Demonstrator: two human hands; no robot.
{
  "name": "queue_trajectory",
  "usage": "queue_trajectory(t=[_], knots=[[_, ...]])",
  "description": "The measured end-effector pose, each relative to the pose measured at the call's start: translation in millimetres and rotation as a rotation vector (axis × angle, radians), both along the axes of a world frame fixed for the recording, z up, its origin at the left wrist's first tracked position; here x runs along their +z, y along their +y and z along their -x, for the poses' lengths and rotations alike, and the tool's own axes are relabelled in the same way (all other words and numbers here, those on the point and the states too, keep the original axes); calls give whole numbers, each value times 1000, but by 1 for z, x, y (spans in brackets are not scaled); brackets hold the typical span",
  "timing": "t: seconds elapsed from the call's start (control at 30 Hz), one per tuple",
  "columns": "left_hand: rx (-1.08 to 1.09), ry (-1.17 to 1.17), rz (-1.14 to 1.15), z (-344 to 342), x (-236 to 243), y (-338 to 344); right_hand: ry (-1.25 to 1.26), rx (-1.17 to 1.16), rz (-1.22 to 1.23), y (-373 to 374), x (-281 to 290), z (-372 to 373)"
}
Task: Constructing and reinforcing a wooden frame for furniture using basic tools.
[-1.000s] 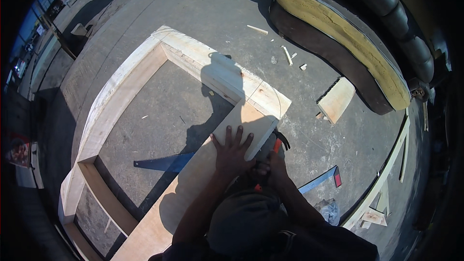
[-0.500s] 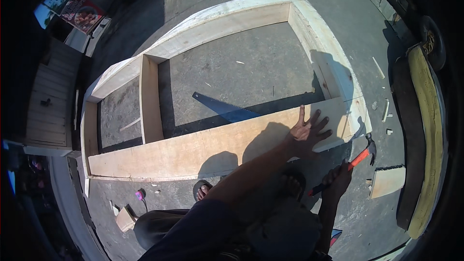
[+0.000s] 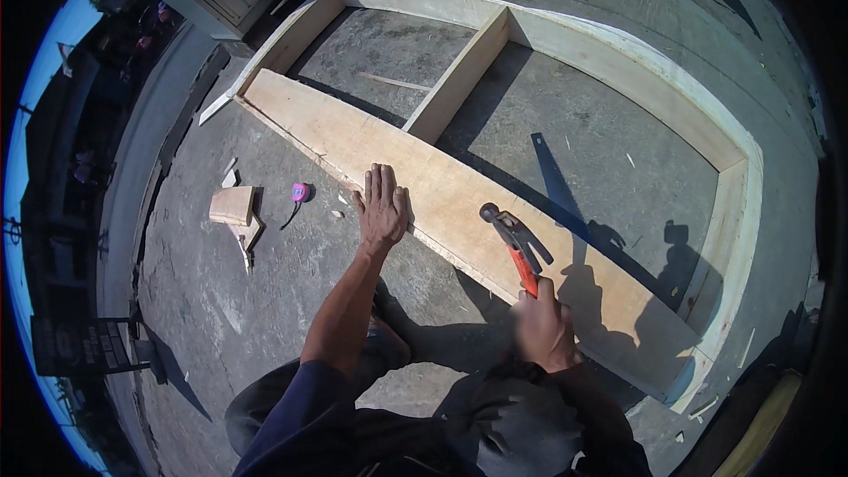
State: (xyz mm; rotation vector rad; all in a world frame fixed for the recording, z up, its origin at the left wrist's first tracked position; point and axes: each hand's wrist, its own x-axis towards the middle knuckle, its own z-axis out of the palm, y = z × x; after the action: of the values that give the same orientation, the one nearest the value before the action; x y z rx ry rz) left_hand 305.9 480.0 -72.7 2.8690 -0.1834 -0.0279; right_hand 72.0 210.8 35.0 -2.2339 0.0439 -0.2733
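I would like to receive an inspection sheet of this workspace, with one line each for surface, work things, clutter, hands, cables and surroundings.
Surface: grey ground, partly shaded, with small chips scattered on it.
Job's things: pale wooden frame with a wide board along its near side; hammer with orange handle; blue saw blade on the ground inside the frame.
Clutter: wood offcuts and a pink tape measure outside the frame.
Hands: left hand open on the board; right hand gripping the hammer, its head above the board.
Cables: nothing seen near the work.
Surroundings: yellow-edged padded piece at lower right.
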Motion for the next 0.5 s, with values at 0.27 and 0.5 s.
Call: queue_trajectory(t=[0.27, 0.5], knots=[[-328, 96, -121, -21, 35, 25, 342, 270, 215, 38, -7, -74], [-434, 11, -81, -155, 43, 163, 277, 298, 324, 64, 24, -198]])
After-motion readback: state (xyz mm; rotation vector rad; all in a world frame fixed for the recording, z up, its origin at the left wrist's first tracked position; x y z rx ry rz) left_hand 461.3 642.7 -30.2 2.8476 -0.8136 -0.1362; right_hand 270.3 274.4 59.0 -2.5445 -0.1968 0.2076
